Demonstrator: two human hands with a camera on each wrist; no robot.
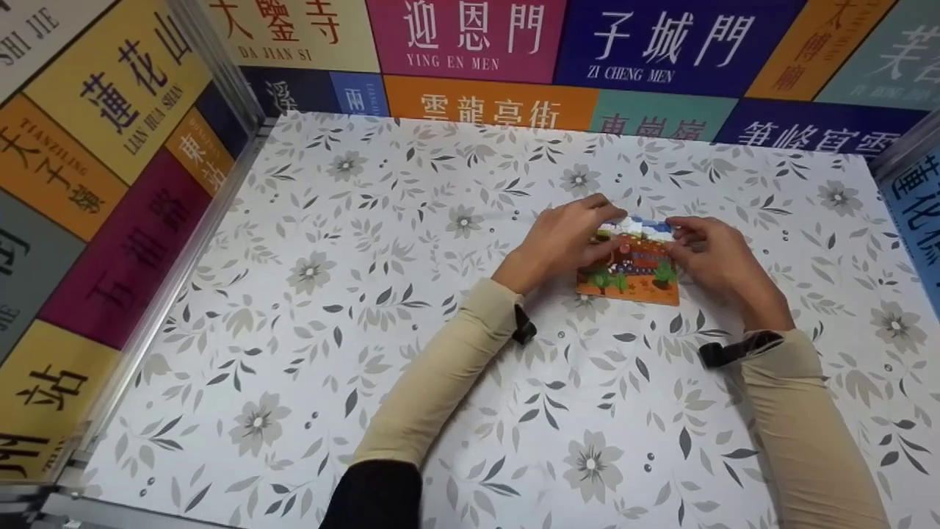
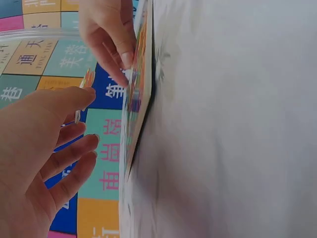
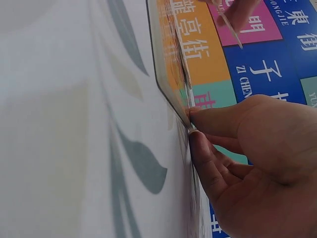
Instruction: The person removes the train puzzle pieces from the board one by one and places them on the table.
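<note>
A small jigsaw puzzle (image 1: 631,275) with a desert picture, green cacti and a blue sky lies flat on the flowered tabletop. My left hand (image 1: 565,236) is over its left side and pinches a thin loose puzzle piece (image 2: 88,83) between thumb and fingers, held up off the puzzle in the left wrist view. On the right side, my right hand (image 1: 709,250) grips the puzzle's edge, thumb and forefinger meeting at a corner in the right wrist view (image 3: 237,153). Part of the puzzle's left and upper area is hidden by the left hand.
The tabletop (image 1: 411,294) is white with grey flowers and leaves. Colourful panels with Chinese lettering (image 1: 470,37) stand along the back, and more panels (image 1: 110,162) line the left side. A metal rail (image 1: 176,250) runs along the left edge.
</note>
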